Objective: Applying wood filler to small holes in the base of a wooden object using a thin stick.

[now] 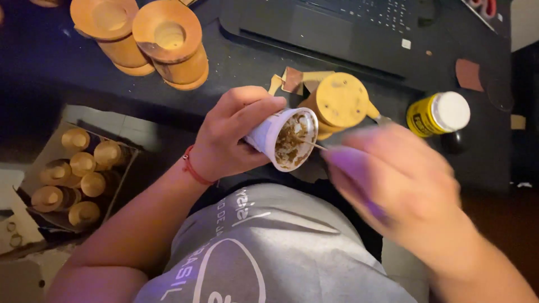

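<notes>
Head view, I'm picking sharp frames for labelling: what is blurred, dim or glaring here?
Head view: the right hand and the purple-handled tool in its grip are smeared by motion blur; the left hand and the white cup it holds are fairly sharp; the dark table and the corners are dim; the yellow jar's white lid glares slightly.

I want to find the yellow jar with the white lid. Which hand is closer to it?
Right. The right hand, blurred and holding a purple tool, is just below-left of the yellow jar. The left hand holds a white cup farther left.
</notes>
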